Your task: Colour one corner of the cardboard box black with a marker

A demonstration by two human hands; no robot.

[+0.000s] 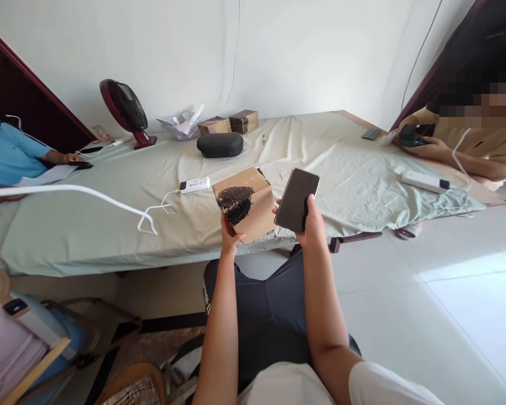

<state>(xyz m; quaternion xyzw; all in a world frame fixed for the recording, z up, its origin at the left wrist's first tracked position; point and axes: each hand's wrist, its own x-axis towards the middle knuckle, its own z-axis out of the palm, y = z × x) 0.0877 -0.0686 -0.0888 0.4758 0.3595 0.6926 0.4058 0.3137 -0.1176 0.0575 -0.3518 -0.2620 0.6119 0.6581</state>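
My left hand grips the near corner of a small brown cardboard box whose side is scribbled over in black marker. The box is tilted up at the near edge of the cloth-covered table. My right hand is closed around a dark smartphone with a blank screen, held just right of the box, almost touching it. Both forearms reach forward over my lap.
On the table lie a white charger with cable, a black oval case, a small red fan, two brown boxes and a white power strip. Seated people are at the left and right ends. A chair stands at lower left.
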